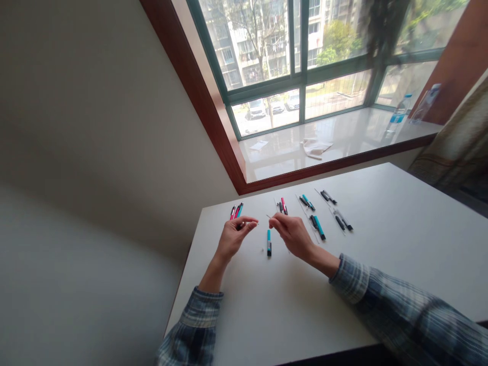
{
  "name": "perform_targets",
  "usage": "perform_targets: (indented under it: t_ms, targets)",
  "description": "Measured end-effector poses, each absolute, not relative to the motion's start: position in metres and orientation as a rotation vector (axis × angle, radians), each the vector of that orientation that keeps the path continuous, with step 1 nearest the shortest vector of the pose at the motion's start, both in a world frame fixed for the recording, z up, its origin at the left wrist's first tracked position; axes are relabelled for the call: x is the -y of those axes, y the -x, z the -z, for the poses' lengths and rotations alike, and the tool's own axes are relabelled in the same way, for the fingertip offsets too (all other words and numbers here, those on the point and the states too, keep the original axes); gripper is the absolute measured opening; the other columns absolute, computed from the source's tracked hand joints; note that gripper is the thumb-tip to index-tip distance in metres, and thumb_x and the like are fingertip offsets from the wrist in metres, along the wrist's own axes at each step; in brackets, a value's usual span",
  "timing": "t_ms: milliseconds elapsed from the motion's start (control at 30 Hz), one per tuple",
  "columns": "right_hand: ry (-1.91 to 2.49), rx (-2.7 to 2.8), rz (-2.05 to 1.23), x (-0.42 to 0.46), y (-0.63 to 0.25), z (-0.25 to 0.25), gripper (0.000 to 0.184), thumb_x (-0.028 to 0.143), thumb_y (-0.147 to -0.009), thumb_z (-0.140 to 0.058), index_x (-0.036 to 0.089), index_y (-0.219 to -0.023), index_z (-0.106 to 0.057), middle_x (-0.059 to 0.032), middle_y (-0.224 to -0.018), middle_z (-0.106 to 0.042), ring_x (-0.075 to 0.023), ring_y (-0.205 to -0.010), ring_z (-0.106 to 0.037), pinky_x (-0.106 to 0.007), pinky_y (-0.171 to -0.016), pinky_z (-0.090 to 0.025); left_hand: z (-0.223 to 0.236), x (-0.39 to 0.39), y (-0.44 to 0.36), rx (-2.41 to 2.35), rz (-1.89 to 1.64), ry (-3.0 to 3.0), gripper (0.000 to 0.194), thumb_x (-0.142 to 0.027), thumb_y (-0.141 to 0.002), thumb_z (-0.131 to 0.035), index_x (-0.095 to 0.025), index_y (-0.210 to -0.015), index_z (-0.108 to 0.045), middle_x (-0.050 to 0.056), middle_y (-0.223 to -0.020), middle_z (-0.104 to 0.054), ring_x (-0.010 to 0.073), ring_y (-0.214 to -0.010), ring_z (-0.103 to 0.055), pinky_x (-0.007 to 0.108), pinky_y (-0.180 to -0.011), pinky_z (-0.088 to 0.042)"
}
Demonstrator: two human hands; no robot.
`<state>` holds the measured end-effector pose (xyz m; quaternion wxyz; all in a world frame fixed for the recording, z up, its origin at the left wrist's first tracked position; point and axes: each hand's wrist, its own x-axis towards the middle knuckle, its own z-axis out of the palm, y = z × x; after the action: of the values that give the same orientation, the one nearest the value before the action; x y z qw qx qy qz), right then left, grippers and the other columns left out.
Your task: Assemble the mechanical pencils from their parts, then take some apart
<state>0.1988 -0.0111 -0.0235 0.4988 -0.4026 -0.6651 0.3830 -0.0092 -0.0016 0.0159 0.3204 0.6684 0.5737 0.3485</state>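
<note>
On the white table (290,310), three pens (236,211) lay seemingly whole at left and five sets of pen parts (319,227) in pieces, while near a turquoise barrel (269,241) the left hand (231,236) pinched what seemed a tiny piece (258,222), the right hand (293,235) a thin refill (268,216)

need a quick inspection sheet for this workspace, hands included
surface: white table, smooth, pale
job's things: turquoise pen piece lies between and nearer than the hands, a tiny pale bit beside it; pen parts in groups beyond and right of the right hand; upright-looking row of pens beyond the left hand
clutter: crumpled cloth and two bottles on the window sill
grip: right hand pinches a thin piece; left fingertips pinched, contents too small to tell
cables: nothing seen
surroundings: window ahead, curtain right, plain wall left
</note>
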Motion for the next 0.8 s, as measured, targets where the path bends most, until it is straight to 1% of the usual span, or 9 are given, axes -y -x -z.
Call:
perform_targets:
  t_ms: [33,100,133,200,400,633,800]
  targets:
    - [0.978,1.663,-0.841,0.0128,-0.199,0.0211,0.039,0.047,-0.105,-0.047,0.02,-0.085,-0.07,-0.0019,-0.071,-0.069,-0.0158,-0.064,-0.062,-0.027,-0.065,-0.045,-0.0159,0.0008,0.0089,-1.482,-0.942,-1.694,0.044,-0.059,-0.082,-0.071,-0.017,-0.092,-0.081,0.001,-0.066,-0.062,0.0123,-0.058,-0.047,0.025,-0.055,-0.038]
    - [0.969,1.719,-0.739,0.0148,-0.1991,0.0173,0.035,0.039,-0.106,-0.045,0.021,-0.097,-0.073,-0.0055,-0.091,-0.075,-0.019,-0.079,-0.067,-0.029,-0.075,-0.047,-0.0146,-0.0007,0.0086,-1.417,-0.997,-1.556,0.046,-0.059,-0.079,-0.075,-0.017,-0.095,-0.08,0.0,-0.068,-0.059,0.0106,-0.059,-0.043,0.024,-0.055,-0.037]
    - [0.965,1.734,-0.718,0.0151,-0.1989,0.0162,0.033,0.034,-0.107,-0.043,0.022,-0.103,-0.073,-0.0065,-0.099,-0.076,-0.0202,-0.086,-0.068,-0.03,-0.079,-0.048,-0.0133,-0.0014,0.0088,-1.394,-1.036,-1.498,0.047,-0.059,-0.077,-0.077,-0.016,-0.096,-0.079,0.0,-0.068,-0.058,0.0101,-0.059,-0.042,0.023,-0.055,-0.037]
    - [0.96,1.768,-0.697,0.0148,-0.1986,0.0163,0.032,0.027,-0.107,-0.042,0.022,-0.109,-0.073,-0.0075,-0.107,-0.076,-0.0212,-0.093,-0.069,-0.031,-0.084,-0.048,-0.0102,-0.0023,0.0095,-1.357,-1.096,-1.418,0.048,-0.059,-0.074,-0.08,-0.016,-0.096,-0.079,-0.001,-0.068,-0.056,0.0092,-0.059,-0.04,0.023,-0.055,-0.037]
    - [0.941,1.873,-0.718,0.0144,-0.1983,0.0231,0.029,0.017,-0.102,-0.047,0.023,-0.109,-0.074,-0.0064,-0.102,-0.074,-0.0188,-0.086,-0.068,-0.03,-0.081,-0.048,-0.0069,-0.0009,0.0103,-1.289,-1.104,-1.368,0.046,-0.056,-0.072,-0.083,-0.016,-0.095,-0.078,-0.003,-0.064,-0.05,0.0086,-0.058,-0.038,0.023,-0.055,-0.036]
    - [0.946,1.872,-0.71,0.0159,-0.1979,0.0227,0.028,0.015,-0.101,-0.049,0.023,-0.11,-0.074,-0.0057,-0.103,-0.074,-0.0177,-0.085,-0.068,-0.029,-0.08,-0.048,-0.0105,0.0023,0.0084,-1.288,-1.049,-1.429,0.042,-0.054,-0.076,-0.08,-0.016,-0.094,-0.078,-0.004,-0.063,-0.048,0.0093,-0.059,-0.038,0.022,-0.056,-0.035]
    - [0.936,1.885,-0.695,0.0159,-0.1979,0.0242,0.028,0.015,-0.101,-0.05,0.022,-0.112,-0.074,-0.0052,-0.102,-0.075,-0.0167,-0.082,-0.067,-0.028,-0.077,-0.048,-0.0099,0.0019,0.0088,-1.299,-1.056,-1.461,0.04,-0.054,-0.077,-0.08,-0.017,-0.093,-0.078,-0.003,-0.065,-0.05,0.0096,-0.06,-0.039,0.023,-0.057,-0.036]
